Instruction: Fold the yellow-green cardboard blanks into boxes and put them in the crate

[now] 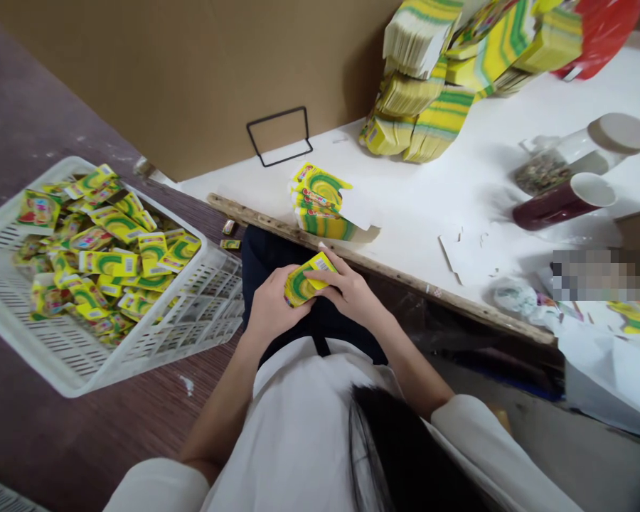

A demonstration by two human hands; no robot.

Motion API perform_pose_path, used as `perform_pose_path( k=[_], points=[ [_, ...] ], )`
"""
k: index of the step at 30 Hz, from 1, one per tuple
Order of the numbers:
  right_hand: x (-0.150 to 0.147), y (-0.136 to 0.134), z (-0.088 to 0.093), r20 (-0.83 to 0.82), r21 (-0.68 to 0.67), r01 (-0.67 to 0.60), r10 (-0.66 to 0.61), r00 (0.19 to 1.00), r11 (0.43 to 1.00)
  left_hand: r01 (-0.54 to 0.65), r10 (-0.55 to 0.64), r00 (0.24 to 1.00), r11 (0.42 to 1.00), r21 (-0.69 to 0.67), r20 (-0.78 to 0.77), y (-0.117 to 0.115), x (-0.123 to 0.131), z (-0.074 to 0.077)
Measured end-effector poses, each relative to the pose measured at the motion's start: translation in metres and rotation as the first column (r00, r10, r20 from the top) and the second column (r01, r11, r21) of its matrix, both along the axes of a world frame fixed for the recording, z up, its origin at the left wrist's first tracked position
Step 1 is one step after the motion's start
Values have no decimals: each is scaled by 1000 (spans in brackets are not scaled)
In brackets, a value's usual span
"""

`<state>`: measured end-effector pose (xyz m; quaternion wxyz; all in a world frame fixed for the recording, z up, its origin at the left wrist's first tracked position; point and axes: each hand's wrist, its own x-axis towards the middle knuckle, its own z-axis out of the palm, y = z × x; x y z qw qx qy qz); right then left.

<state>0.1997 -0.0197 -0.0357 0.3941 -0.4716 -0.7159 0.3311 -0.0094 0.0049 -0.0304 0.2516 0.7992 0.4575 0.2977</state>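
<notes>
The fingers of the left hand (273, 302) and right hand (349, 288) grasped a yellow box (303, 283) beside the table (416, 227); squeezing too hard could have dented it.

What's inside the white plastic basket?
Small boxes, mostly yellow and green, lie heaped in the white basket. Whatever lies beneath the top ones is covered.

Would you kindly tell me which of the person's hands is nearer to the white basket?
Left. The left hand holds the yellow box, right of the white basket and apart from it; the right hand, on the box's other side, is farther right.
</notes>
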Motion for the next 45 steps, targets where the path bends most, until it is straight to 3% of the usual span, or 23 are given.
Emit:
perform_pose_path(
  k=[4, 9, 13, 21, 29, 37, 39, 41, 42, 43, 45],
  points=[
    [12, 4, 7, 60, -6, -145, 145, 988, 989, 95, -96, 995, 995, -34, -23, 9, -6, 11],
    [6, 2, 5, 93, 47, -70, 66, 994, 996, 68, -66, 997, 996, -62, 31, 16, -4, 16],
    [5, 0, -2, 130, 68, -91, 82, 988, 993, 84, -70, 994, 983, -161, 86, 18, -5, 14],
    [5, 2, -6, 241, 19, -19, 14, 970, 1000, 86, -84, 996, 967, -240, 19, 22, -5, 10],
    [12, -2, -5, 102, -32, -121, 123, 987, 992, 124, -130, 992, 965, -232, -10, 19, -5, 5],
    [-11, 0, -17, -66, -106, 51, -58, 996, 993, 45, -59, 994, 987, -153, -92, 13, 1, 7],
    [-13, 1, -14, -83, -94, 51, -59, 995, 994, 53, -62, 997, 982, -182, -43, 13, -4, 4],
    [-9, 5, -2, -116, -42, 70, -74, 990, 997, 5, 22, 991, 980, -198, 133, 17, -17, 1],
    [-5, 10, 7, -126, -8, 104, -105, 987, 995, -71, 124, 952, 979, -193, 279, 21, -25, -2],
    [0, 15, 16, -124, 29, 161, -156, 980, 987, -177, 247, 863, 965, -194, 440, 26, -34, -5],
    [11, 32, 35, -76, 99, 315, -309, 948, 944, -409, 468, 547, 873, -267, 694, 37, -52, -11]
  ],
)
